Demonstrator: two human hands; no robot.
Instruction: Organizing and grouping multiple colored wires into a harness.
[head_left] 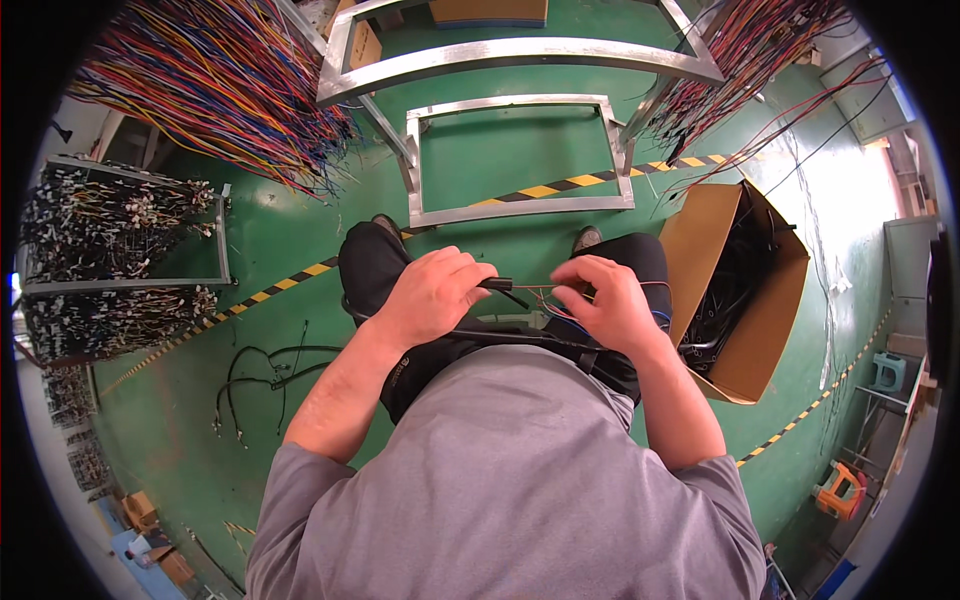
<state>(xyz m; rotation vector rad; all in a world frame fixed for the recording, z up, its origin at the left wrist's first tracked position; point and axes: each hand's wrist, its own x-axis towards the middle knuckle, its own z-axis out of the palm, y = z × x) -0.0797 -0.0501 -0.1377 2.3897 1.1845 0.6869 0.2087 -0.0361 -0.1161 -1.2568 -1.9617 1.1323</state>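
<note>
My left hand (436, 292) is closed around a black cable sleeve (497, 284) above my lap. Thin reddish wires (533, 289) come out of the sleeve's end and run across to my right hand (606, 300). The right thumb and forefinger are bent about those wires; the exact pinch point is partly hidden. A few wires loop down below the right hand, and one curves out past its far side. A long black cable (500, 335) lies across my lap beneath both hands.
A metal frame (520, 217) stands ahead. Bundles of coloured wires (230, 90) hang at the upper left, more (730, 60) at the upper right. A cardboard box (770, 330) with black cables stands at my right. Loose black cables (270, 365) lie on the green floor at left.
</note>
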